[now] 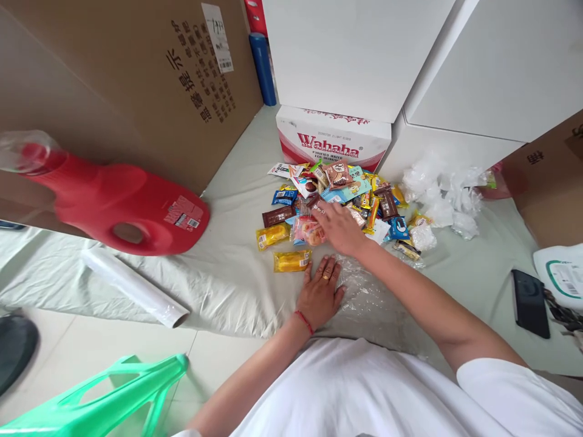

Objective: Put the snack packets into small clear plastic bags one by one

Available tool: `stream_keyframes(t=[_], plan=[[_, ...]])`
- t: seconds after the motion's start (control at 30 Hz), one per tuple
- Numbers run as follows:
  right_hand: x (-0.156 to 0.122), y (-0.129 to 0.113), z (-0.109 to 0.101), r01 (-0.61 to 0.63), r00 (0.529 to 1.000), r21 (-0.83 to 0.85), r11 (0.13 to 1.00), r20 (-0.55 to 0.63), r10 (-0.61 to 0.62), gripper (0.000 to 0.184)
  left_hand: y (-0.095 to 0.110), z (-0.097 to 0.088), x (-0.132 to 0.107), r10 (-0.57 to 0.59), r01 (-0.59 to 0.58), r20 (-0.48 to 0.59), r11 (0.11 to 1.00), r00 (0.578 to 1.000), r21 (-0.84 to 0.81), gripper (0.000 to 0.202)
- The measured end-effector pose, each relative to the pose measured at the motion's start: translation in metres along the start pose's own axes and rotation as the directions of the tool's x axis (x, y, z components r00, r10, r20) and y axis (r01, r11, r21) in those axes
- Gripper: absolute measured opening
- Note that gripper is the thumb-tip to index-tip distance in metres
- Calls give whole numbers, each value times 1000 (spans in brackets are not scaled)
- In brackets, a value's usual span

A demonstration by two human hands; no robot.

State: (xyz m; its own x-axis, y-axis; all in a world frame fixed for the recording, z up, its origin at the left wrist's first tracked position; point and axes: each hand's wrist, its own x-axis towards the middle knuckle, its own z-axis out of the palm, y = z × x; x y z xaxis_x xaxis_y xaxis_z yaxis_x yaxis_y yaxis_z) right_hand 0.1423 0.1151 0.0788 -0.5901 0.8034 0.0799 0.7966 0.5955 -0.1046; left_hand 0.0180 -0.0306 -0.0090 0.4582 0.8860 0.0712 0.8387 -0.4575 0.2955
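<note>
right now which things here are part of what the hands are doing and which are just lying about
In use: right hand on the snack pile; left hand flat on the clear plastic bag.

Lying about: red jug, film roll, black phone, Wahaha box, green stool.

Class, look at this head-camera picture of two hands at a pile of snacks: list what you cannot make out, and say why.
- Head view: whatever the right hand touches in the snack pile; the hand itself covers those packets.
- Small print on the wrappers: too small to read.
- Red jug: its cap end is blurred.
- Green plastic stool: cut off by the bottom edge.
- Clear plastic sheet under the left hand: partly hidden by the right forearm.
</note>
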Motion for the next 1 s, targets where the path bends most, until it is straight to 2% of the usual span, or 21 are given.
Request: stream_keyframes(t=[0.07,0.1,0.17,0.23,0.43,0.53,0.63,0.7,0.77,0.8,0.87,0.9,0.93,1.0], plan=[[10,8,4,243,965,75,967,79,-249,64,0,0,0,-4,4,2,1000,1000,11,59],[16,10,5,293,944,108,950,125,-306,70,0,0,0,-3,3,2,1000,1000,17,59],[25,13,7,291,930,124,949,196,-311,78,0,0,0,-1,1,2,1000,1000,22,59],[27,12,8,264,933,118,957,220,-284,79,0,-1,0,-1,1,8,1000,1000,19,59],[-4,2,18,298,934,132,946,164,-317,49,0,-2,1,-12,12,23,1000,1000,6,60],[-20,6,18,290,951,164,943,66,-303,35,-1,-2,1,-10,9,27,1000,1000,16,60],[-48,18,-2,209,977,294,933,-108,-185,32,-1,-3,1,-2,1,27,1000,1000,28,59],[-82,26,-22,48,989,421,906,-149,17,38,0,-3,1,4,-4,22,1000,1000,31,59],[-122,32,-40,-186,969,502,845,-51,244,39,1,-2,1,5,-5,15,1000,1000,28,60],[-142,35,-46,-281,953,507,815,44,301,37,2,-1,1,3,-3,12,1000,1000,27,61],[-175,36,-51,-393,919,468,791,227,322,34,2,-1,2,-2,2,7,1000,1000,29,62],[-187,35,-50,-413,907,433,801,276,319,31,3,0,2,-4,4,4,999,1000,33,63],[-195,31,-46,-421,902,389,819,279,331,28,3,0,2,-4,4,3,999,1000,38,63],[-203,19,-32,-430,903,261,864,150,404,28,3,0,2,0,0,1,999,1000,49,64]])
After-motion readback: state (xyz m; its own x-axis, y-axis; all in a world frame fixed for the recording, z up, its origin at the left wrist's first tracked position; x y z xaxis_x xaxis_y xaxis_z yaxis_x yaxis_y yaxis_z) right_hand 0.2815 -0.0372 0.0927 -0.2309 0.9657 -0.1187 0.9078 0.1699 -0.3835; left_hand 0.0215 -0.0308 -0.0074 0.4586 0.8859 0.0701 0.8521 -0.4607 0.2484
